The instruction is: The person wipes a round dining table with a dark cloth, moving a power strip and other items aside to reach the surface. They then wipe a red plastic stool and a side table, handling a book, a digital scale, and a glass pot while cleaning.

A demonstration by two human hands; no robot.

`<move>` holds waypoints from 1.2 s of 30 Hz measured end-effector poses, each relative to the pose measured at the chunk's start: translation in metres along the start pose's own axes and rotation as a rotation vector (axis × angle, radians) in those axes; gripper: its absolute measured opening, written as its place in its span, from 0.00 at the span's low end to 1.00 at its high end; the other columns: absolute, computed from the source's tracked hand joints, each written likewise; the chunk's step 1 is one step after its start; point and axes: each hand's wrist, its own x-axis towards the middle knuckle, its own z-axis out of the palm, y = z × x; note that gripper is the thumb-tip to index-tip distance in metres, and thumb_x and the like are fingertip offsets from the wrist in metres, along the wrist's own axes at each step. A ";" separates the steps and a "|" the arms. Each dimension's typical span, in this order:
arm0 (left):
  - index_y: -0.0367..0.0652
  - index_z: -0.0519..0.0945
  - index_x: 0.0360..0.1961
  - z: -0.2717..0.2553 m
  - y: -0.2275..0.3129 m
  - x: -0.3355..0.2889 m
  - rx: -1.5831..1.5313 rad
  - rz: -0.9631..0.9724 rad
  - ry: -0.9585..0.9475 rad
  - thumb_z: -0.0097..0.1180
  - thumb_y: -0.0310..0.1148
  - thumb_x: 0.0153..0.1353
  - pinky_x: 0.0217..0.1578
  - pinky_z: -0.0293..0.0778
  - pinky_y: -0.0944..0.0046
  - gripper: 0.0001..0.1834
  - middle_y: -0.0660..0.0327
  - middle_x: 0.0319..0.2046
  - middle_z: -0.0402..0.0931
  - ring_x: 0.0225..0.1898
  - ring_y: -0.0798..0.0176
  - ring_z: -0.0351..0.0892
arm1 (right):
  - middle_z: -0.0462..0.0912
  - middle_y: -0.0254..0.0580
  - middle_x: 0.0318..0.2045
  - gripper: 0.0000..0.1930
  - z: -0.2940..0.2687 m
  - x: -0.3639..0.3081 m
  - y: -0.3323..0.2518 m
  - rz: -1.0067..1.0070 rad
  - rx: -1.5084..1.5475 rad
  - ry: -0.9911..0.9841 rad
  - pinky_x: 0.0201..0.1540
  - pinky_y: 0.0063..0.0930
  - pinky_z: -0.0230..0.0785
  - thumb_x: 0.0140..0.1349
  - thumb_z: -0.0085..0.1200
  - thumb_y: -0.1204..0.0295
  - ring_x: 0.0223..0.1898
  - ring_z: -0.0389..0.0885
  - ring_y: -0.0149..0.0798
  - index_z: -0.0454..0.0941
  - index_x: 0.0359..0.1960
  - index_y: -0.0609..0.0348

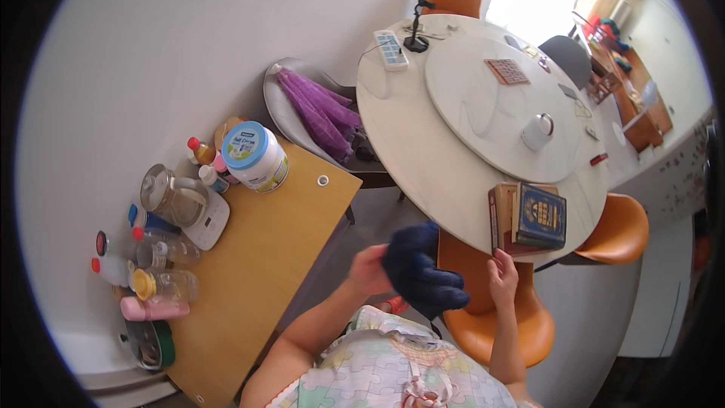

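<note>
My left hand (368, 270) is closed on one side of a dark blue, crumpled cloth (424, 268). The cloth bunches in thick folds in front of my body, and its exact kind does not show. My right hand (503, 278) is raised apart from the cloth with its fingers partly extended and nothing visible in them. Its fingertips are close to the near edge of the round table (411, 159), just below a dark blue book with gold decoration (541, 215). That book lies on a brown book (500, 215); whether my fingers touch either is unclear.
An orange chair (506, 329) stands close by my right arm. At left, a wooden desk (257, 272) carries a white tub (257, 159), a glass kettle (177, 196) and several jars. A purple umbrella (313, 106) rests on a grey chair. A white jug (538, 132) stands on the turntable.
</note>
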 end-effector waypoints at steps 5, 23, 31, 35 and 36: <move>0.40 0.54 0.67 0.054 0.040 -0.021 -0.170 0.330 -0.392 0.35 0.54 0.68 0.66 0.55 0.52 0.35 0.49 0.60 0.66 0.63 0.54 0.64 | 0.82 0.41 0.39 0.11 0.069 -0.010 -0.080 -0.175 0.035 -0.142 0.46 0.23 0.72 0.62 0.53 0.77 0.42 0.80 0.30 0.76 0.46 0.66; 0.39 0.79 0.49 0.012 0.082 -0.155 1.359 0.166 0.525 0.62 0.38 0.57 0.48 0.73 0.60 0.20 0.56 0.42 0.80 0.46 0.60 0.79 | 0.77 0.40 0.46 0.16 0.220 -0.146 -0.164 -0.603 -0.209 -0.938 0.47 0.28 0.68 0.59 0.54 0.71 0.48 0.74 0.37 0.74 0.50 0.57; 0.38 0.62 0.63 -0.007 0.217 -0.165 1.819 0.963 1.129 0.69 0.41 0.50 0.56 0.64 0.56 0.42 0.48 0.56 0.66 0.58 0.52 0.66 | 0.69 0.44 0.60 0.31 0.273 -0.068 -0.188 -1.864 -1.332 0.153 0.52 0.29 0.69 0.56 0.57 0.80 0.62 0.66 0.43 0.62 0.63 0.60; 0.39 0.54 0.66 -0.007 0.272 -0.138 2.113 1.075 1.095 0.72 0.43 0.45 0.61 0.57 0.48 0.52 0.43 0.61 0.56 0.63 0.43 0.57 | 0.65 0.44 0.63 0.27 0.279 -0.020 -0.213 -1.767 -1.543 0.038 0.67 0.27 0.53 0.64 0.51 0.69 0.65 0.63 0.38 0.61 0.63 0.63; 0.38 0.53 0.66 0.001 0.280 -0.126 2.189 1.043 1.100 0.73 0.42 0.44 0.62 0.56 0.47 0.53 0.44 0.61 0.55 0.64 0.44 0.55 | 0.64 0.45 0.63 0.28 0.290 -0.006 -0.211 -1.825 -1.795 0.277 0.66 0.26 0.54 0.64 0.51 0.69 0.64 0.64 0.38 0.59 0.64 0.63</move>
